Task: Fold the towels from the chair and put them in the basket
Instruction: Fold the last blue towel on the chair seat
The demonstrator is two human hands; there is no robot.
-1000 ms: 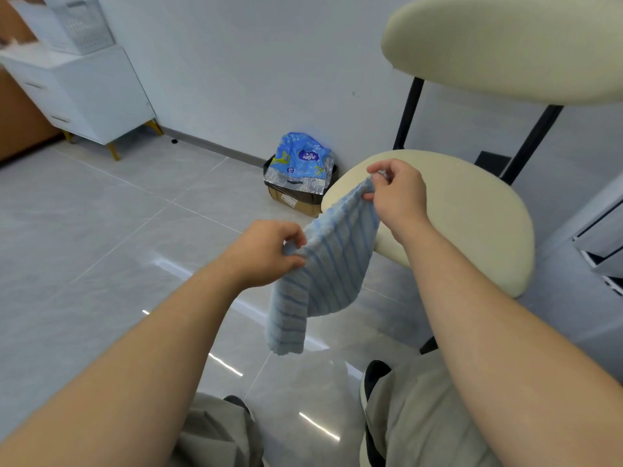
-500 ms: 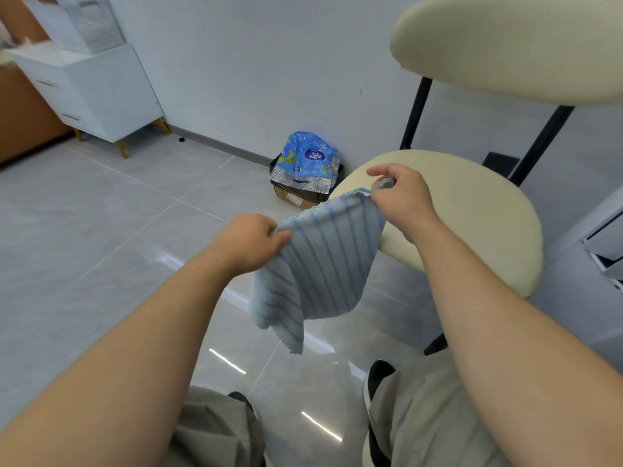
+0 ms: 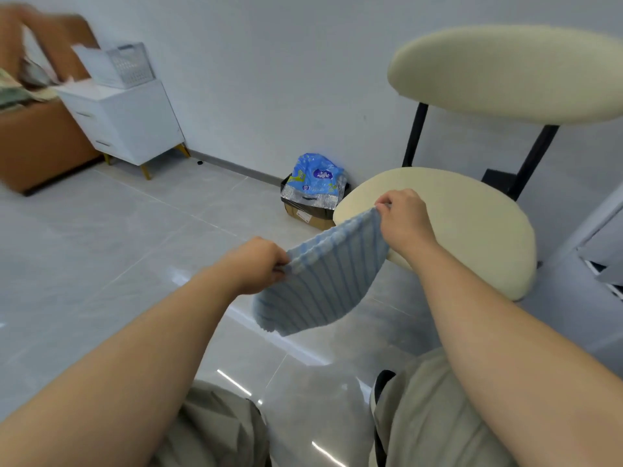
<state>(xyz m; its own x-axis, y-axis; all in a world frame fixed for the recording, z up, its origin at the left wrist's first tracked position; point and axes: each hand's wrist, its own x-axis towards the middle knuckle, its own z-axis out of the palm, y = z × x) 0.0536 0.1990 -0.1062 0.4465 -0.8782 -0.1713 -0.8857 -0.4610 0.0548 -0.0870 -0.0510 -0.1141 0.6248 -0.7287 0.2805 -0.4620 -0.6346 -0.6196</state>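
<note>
A person holds a pale blue striped towel (image 3: 320, 284) stretched in the air between both hands, above the grey tiled floor (image 3: 101, 237) and just in front of the cream chair (image 3: 472, 227). The left hand (image 3: 256, 264) pinches the towel's near upper corner between thumb and fingers, closed on the cloth; the right hand (image 3: 404, 217) grips the far upper corner in the same way, raised over the front edge of the round chair seat. The towel hangs down from the line between the two hands, its lower edge curved and free, touching neither the seat nor the floor. The seat itself is bare. The chair's padded backrest (image 3: 505, 72) stands above on black struts. A grey mesh basket (image 3: 129, 64) sits well apart on a white cabinet (image 3: 131, 126) at the upper left, against the wall. Against the same wall, beside the chair, a blue plastic bag (image 3: 317, 180) lies on a small cardboard box (image 3: 306, 217)
</note>
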